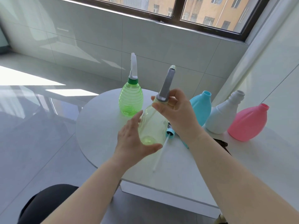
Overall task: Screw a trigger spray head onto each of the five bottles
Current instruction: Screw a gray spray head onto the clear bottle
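Above the round white tabletop [100,118], the pale yellow bottle [153,125] is held clear of the surface, tilted with its neck pointing up and away from the person. A grey spray head [166,84] sits on that neck. The right grip [179,109] is clamped on the collar of the grey spray head, with fingers and thumb curled round it. The left grip [131,141] is spread apart, with straight fingers against the lower side of the bottle and the thumb under its base.

A green bottle [130,101] stands upright at the far side of the tabletop, with a white spray head [134,65] fitted on it. To the right stand a blue bottle [201,109], a white bottle [221,115] and a pink bottle [249,123], close together, each with an uncapped neck. A blue spray head [170,132] lies on the tabletop beneath the held bottle, its white dip tube pointing toward the person.
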Motion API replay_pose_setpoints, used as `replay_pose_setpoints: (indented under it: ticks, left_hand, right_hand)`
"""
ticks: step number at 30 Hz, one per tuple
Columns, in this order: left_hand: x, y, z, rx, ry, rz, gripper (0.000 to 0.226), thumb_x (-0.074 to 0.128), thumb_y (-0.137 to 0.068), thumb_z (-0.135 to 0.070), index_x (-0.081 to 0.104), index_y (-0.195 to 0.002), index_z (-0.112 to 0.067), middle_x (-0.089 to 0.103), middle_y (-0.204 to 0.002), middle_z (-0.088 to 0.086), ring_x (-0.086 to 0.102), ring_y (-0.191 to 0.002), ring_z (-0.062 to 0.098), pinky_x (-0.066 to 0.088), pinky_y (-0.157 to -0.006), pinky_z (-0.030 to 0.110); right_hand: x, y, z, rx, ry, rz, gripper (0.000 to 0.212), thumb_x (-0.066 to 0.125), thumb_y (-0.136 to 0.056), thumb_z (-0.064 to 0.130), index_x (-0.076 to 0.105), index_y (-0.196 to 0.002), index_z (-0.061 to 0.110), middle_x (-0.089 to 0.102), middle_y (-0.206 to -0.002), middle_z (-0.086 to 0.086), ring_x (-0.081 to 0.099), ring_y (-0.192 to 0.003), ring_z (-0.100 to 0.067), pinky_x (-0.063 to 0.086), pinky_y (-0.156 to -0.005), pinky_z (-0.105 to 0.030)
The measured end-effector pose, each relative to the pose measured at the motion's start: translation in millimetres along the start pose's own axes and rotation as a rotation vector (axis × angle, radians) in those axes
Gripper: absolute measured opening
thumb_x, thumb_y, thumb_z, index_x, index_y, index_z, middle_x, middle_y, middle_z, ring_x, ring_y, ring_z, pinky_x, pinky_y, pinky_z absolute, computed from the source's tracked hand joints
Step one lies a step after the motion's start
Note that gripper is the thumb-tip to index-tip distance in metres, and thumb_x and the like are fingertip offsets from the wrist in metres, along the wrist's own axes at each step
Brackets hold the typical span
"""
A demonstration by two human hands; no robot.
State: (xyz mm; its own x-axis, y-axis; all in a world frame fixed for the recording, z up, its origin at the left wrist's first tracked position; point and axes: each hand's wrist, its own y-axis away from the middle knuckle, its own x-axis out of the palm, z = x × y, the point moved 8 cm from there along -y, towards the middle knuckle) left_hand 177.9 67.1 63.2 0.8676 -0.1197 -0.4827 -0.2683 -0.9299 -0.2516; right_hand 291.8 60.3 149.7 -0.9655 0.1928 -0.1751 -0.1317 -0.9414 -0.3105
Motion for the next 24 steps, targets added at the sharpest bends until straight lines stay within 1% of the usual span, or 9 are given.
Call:
replay_pose_setpoints:
  ticks: [2, 5, 8, 12, 15, 17, 19, 22, 24]
  left_hand:
    - [2, -5, 2, -0.026, 0.146, 0.153, 0.097, 0.078, -0.059, -0.027, 0.016, -0.132, -0.041, 0.035, -0.124, -0.015, 0.033, -0.115, 0.003, 0.023, -0.097, 0.018]
    - [4, -15, 1, -0.039, 0.208, 0.241, 0.089, 0.079, -0.061, -0.02, 0.028, -0.133, -0.03, 0.045, -0.123, -0.012, 0.041, -0.119, 0.008, 0.027, -0.092, 0.015]
    - [0, -14, -5, -0.063, 0.067, 0.027, 0.088, 0.08, -0.057, -0.031, 0.03, -0.13, -0.026, 0.041, -0.109, -0.018, 0.039, -0.104, 0.001, 0.025, -0.08, 0.011]
    - [-5, 8, -1, -0.078, 0.046, -0.165, 0.084, 0.077, -0.052, -0.04, 0.028, -0.121, -0.036, 0.031, -0.102, -0.028, 0.03, -0.103, -0.002, 0.025, -0.093, 0.018]
    - [-1, 7, -1, 0.008, 0.198, 0.068, 0.082, 0.077, -0.059, -0.025, 0.02, -0.108, -0.057, 0.026, -0.111, -0.038, 0.027, -0.108, -0.01, 0.02, -0.085, -0.004]
    - [5, 1, 4, -0.008, 0.218, 0.26, 0.089, 0.079, -0.061, -0.022, 0.018, -0.118, -0.054, 0.036, -0.123, -0.026, 0.031, -0.118, -0.004, 0.023, -0.086, 0.001]
    - [8, -4, 7, -0.025, 0.176, 0.297, 0.093, 0.082, -0.057, -0.024, 0.025, -0.129, -0.04, 0.044, -0.124, -0.013, 0.039, -0.12, 0.005, 0.026, -0.089, 0.011]
    - [-5, -6, 7, 0.007, 0.023, 0.003, 0.093, 0.083, -0.051, -0.029, 0.032, -0.129, -0.027, 0.047, -0.12, -0.009, 0.042, -0.117, 0.013, 0.026, -0.093, 0.019]
    - [-17, -4, 3, 0.053, -0.123, -0.201, 0.093, 0.083, -0.05, -0.029, 0.034, -0.129, -0.019, 0.047, -0.127, 0.002, 0.039, -0.118, 0.023, 0.023, -0.098, 0.027]
  right_hand:
    - [3, 0, 0, 0.025, -0.034, 0.098, 0.024, 0.065, -0.075, 0.007, 0.053, -0.08, 0.028, 0.065, -0.086, 0.011, 0.064, -0.097, -0.015, 0.051, -0.088, -0.027]
    - [6, 0, 2, 0.064, -0.075, 0.192, 0.023, 0.063, -0.077, 0.006, 0.059, -0.084, 0.028, 0.065, -0.089, 0.016, 0.063, -0.094, -0.006, 0.049, -0.09, -0.02]
    - [4, -2, 6, -0.004, -0.008, 0.076, 0.026, 0.066, -0.074, 0.005, 0.058, -0.079, 0.029, 0.064, -0.083, 0.011, 0.062, -0.087, -0.01, 0.048, -0.09, -0.026]
    - [8, -4, 3, 0.01, -0.061, 0.073, 0.025, 0.067, -0.073, 0.005, 0.06, -0.076, 0.03, 0.067, -0.076, 0.012, 0.063, -0.079, -0.005, 0.05, -0.081, -0.017]
    - [-1, -8, -4, 0.097, -0.134, 0.136, 0.021, 0.063, -0.076, 0.005, 0.062, -0.078, 0.026, 0.072, -0.071, 0.015, 0.066, -0.08, -0.001, 0.05, -0.086, -0.017]
    - [-6, -6, -9, 0.144, -0.137, 0.16, 0.017, 0.063, -0.077, 0.009, 0.064, -0.078, 0.026, 0.073, -0.075, 0.016, 0.065, -0.09, -0.006, 0.046, -0.094, -0.03]
    - [-6, -4, -12, 0.162, -0.177, 0.159, 0.016, 0.063, -0.076, 0.009, 0.065, -0.078, 0.025, 0.073, -0.077, 0.014, 0.065, -0.091, -0.008, 0.047, -0.09, -0.029]
    - [-9, -5, -6, 0.086, -0.175, 0.042, 0.019, 0.065, -0.074, 0.003, 0.061, -0.077, 0.022, 0.07, -0.076, 0.01, 0.065, -0.077, 0.0, 0.05, -0.072, -0.011]
    - [-10, -5, -3, 0.036, -0.078, -0.05, 0.021, 0.068, -0.072, 0.005, 0.058, -0.073, 0.023, 0.066, -0.079, 0.004, 0.063, -0.078, -0.004, 0.05, -0.075, -0.013]
